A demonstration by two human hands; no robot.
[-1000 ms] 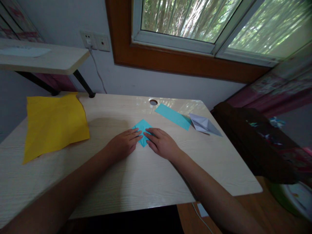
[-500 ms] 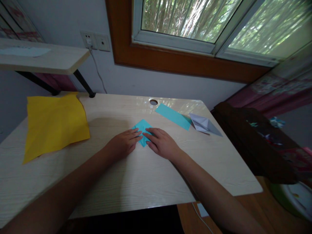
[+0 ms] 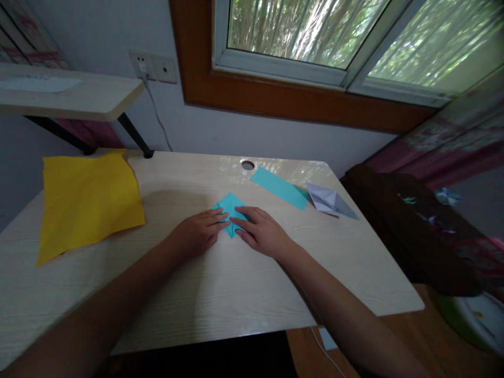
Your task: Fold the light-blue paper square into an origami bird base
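Observation:
A small folded piece of teal paper (image 3: 230, 203) lies flat near the middle of the light wooden table (image 3: 236, 289). My left hand (image 3: 199, 231) rests palm down on its left side, fingertips pressing the paper. My right hand (image 3: 262, 231) presses its right side the same way, and the fingertips of both hands nearly meet over the fold. Only the far corner and a small near tip of the paper show between the hands.
A large yellow sheet (image 3: 88, 199) lies at the table's left. A teal paper strip (image 3: 279, 187) and a folded white paper shape (image 3: 329, 201) lie at the back right, by a cable hole (image 3: 248, 165). A dark brown seat (image 3: 409, 231) stands right of the table.
My right fingertips have slid slightly left over the teal paper toward my left hand. Otherwise nothing has moved.

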